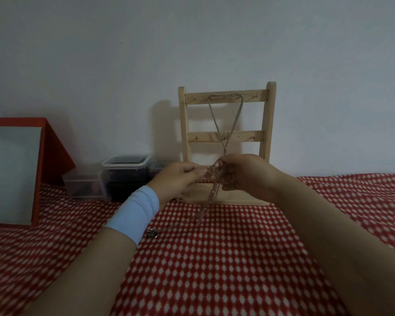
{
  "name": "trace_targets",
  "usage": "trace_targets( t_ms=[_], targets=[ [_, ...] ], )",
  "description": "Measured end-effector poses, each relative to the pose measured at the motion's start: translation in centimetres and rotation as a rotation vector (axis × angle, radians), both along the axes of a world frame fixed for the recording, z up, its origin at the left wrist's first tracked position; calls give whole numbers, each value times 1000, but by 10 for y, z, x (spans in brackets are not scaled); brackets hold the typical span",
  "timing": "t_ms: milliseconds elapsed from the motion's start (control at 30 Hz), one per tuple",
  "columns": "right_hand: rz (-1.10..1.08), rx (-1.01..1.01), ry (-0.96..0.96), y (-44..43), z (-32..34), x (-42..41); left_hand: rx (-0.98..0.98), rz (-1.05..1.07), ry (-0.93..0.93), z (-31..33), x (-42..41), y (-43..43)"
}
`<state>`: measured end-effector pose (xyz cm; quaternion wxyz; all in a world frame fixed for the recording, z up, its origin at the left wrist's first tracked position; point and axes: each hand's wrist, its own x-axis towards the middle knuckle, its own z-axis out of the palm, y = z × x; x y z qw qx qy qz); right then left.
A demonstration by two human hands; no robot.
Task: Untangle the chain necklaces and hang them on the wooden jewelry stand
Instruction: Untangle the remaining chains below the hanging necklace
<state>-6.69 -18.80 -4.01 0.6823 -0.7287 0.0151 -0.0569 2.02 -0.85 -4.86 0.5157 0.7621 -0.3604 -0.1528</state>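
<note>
**Q:** Count: how many of each?

**A:** Two hands, your left hand (pixel 178 179) and right hand (pixel 242 172), are raised side by side. One wooden jewelry stand (pixel 266 124) is just behind your fingertips, with two crossbars showing. One hung necklace (pixel 217 124) is looped over the top bar, and its lower end runs down to your right fingers. One tangle of chains (pixel 211 185) lies between both sets of fingers; its strands cannot be counted. One pendant (pixel 152 233) rests on the dotted cloth (pixel 214 258), below and left of your left fingers, beside the blue wristband (pixel 135 213).

**Q:** Finger state?

**A:** Your left thumb and forefinger pinch the tangle from the left. Your right fingers curl in and pinch it from the right. Loose strands hang below both pinches to the cloth.

**Q:** Containers?

**A:** Three clear tubs sit left of your left fingers. The tall tub (pixel 126 169) holds something dark. The low tub (pixel 84 185) holds small items too blurred to name. The small tub (pixel 155 167), nearest your knuckles, has contents that cannot be told
</note>
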Motion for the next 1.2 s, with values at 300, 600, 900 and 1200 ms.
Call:
trace_targets(
  t_ms=[300, 600, 900, 1200],
  targets=[
    [-83, -220, 38, 10, -4, 6, -456, -67, 576, 3, 1, -8],
    [-166, -342, 33, 7, -4, 3, -362, -103, 428, 1, -3, -11],
    [-380, -319, -87, 7, -7, 6, 133, 48, -76, 6, 3, 1],
    [-430, -362, -106, 17, -13, 7, 247, 168, -386, 12, 16, 19]
  ],
)
